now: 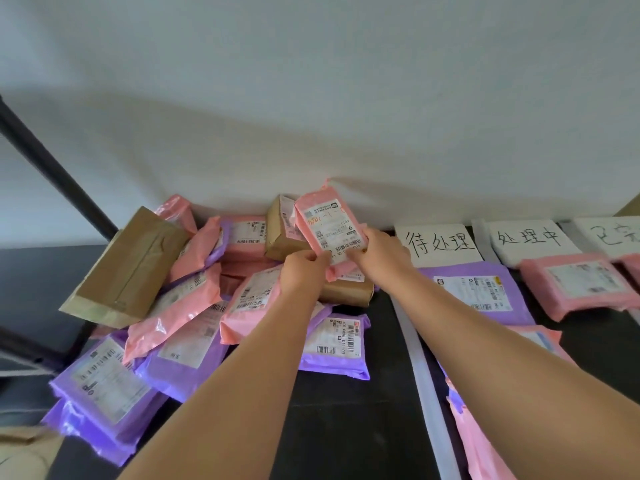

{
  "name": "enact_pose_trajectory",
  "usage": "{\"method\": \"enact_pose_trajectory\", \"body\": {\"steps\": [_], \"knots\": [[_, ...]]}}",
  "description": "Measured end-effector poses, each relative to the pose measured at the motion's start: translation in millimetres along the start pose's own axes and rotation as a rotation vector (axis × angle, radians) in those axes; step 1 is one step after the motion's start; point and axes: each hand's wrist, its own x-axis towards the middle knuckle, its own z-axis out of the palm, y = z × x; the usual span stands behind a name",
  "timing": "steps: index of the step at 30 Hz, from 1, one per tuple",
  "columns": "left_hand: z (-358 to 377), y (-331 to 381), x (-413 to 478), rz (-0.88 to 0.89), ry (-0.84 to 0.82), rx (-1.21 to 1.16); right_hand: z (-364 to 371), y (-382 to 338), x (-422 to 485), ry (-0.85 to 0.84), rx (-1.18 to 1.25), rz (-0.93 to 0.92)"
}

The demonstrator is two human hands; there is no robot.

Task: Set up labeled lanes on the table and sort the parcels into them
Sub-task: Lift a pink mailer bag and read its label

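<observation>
Pink parcel (329,230) held up, sticker toward camera, just left of first label sheet (438,244), above heap (187,306) left of that sheet. Left hand (301,271) pinches lower edge; right hand (381,251) grips lower right corner. Judged light, soft plastic bag (slick film, may slip). Best hold: 2 opposite edges, not loose flap.

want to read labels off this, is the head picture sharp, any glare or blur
Head view: the label on the raised pink parcel is fairly sharp; glare streaks the pink bag in the pile; the purple parcels at lower left are smeared; the third sign is cut by the frame edge.
</observation>
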Motion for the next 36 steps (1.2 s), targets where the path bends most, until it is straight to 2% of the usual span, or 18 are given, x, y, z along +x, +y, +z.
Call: {"method": "enact_pose_trajectory", "body": {"steps": [6,9,12,17,21,25,29,36], "knots": [[-15,4,-28,-0.013,0.082,-0.077,-9,-4,-26,0.039,0.096,-0.026],[-30,8,-46,0.038,0.146,-0.071,-17,-8,-47,0.065,0.124,-0.03],[-47,14,-66,0.152,0.179,0.01,-31,-16,-75,0.122,0.117,-0.072],[-84,28,-101,0.274,0.15,0.131,-61,-40,-122,0.225,-0.04,-0.201],[-120,37,-136,0.431,0.142,0.321,-85,-72,-157,0.38,-0.135,-0.328],[-157,38,-160,0.619,0.174,0.529,-92,-101,-189,0.462,-0.167,-0.423],[-185,35,-175,0.798,0.203,0.634,-89,-118,-216,0.521,-0.241,-0.445],[-211,24,-197,1.001,0.249,0.597,-81,-140,-259,0.504,-0.238,-0.393]]}}
